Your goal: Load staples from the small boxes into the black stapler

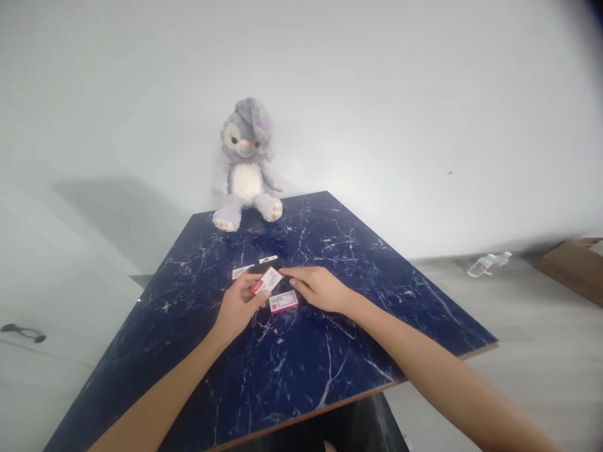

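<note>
My left hand (239,306) is closed on a small white-and-red box (267,280), holding it tilted between thumb and fingers. My right hand (320,288) reaches in from the right, index finger stretched out and thumb apart, its fingertip close to the box's right corner; whether it touches cannot be made out. Just below the held box, another white-and-red box (283,302) lies on the table. Behind the hands is a black item (271,266), partly covered, with a white label or box (242,272) at its left and a small white piece (268,258) at its back.
The dark blue marbled table (301,389) carries a grey plush toy (247,166), seated at its back edge against the wall. On the floor to the right lie clear plastic bottles (487,264) and a cardboard box (572,270). A black handle (23,332) is at the left.
</note>
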`<state>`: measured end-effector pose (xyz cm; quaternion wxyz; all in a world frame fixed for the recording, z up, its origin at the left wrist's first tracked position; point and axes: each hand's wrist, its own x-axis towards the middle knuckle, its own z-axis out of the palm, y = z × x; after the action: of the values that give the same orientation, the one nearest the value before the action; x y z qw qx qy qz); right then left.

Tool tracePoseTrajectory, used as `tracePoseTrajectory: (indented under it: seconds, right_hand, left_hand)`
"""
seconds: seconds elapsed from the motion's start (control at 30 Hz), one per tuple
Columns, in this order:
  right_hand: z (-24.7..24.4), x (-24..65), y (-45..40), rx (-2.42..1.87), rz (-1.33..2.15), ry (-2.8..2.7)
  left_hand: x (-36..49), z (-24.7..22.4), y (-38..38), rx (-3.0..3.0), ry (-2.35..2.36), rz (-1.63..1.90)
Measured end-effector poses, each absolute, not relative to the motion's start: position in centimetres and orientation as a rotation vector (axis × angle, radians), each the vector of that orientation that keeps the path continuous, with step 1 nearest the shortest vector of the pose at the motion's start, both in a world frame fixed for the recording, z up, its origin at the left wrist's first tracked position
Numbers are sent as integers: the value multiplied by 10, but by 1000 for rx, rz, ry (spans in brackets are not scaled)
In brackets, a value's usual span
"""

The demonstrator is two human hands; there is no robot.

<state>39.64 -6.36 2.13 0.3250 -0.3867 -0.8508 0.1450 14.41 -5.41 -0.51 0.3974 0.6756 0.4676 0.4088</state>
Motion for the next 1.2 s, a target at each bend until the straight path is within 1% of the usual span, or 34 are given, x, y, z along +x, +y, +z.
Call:
tracePoseTrajectory:
  seconds: [0.1, 0.2, 0.3, 0.43, 0.5, 0.6, 0.77, 0.83, 0.9, 1.0, 1.07, 1.2]
  right_hand:
    - [22, 402, -57, -1213, 362, -2001]
    - [24, 409, -50, -1299, 338, -1857]
    - [22, 414, -45, -1301, 333, -1892]
    - [13, 412, -44, -1254, 304, -2004]
    - [8, 408, -45, -1206, 346, -2022]
    - [4, 404, -45, -1186, 512, -1991]
    - [0, 407, -41, -1250, 786, -1900]
    - [1, 408, -39, -1258, 815, -1895]
    - [2, 409, -39, -1279, 751, -1916]
    - [3, 410, -40, -1305, 537, -1967]
    - [3, 411, -41, -1280, 449, -1969]
    - [4, 411, -42, -1232, 381, -2002]
  left_hand:
    - [146, -2, -58, 1817, 1183, 949]
    - [147, 1, -62, 1920, 1177, 843]
    - [146, 5, -65, 2166, 1179, 725]
    - [147, 8, -69, 2545, 990, 658]
    - [148, 7, -70, 2660, 921, 693]
    - [147, 5, -68, 2741, 937, 818]
    - [136, 5, -50, 2642, 1288, 1207]
    - [127, 4, -38, 2621, 1428, 1184]
    - [117, 1, -27, 2624, 1446, 1019]
    - [106, -2, -17, 2595, 1396, 819]
    - [103, -2, -16, 2564, 1376, 774]
    - [105, 2, -22, 2488, 1319, 750]
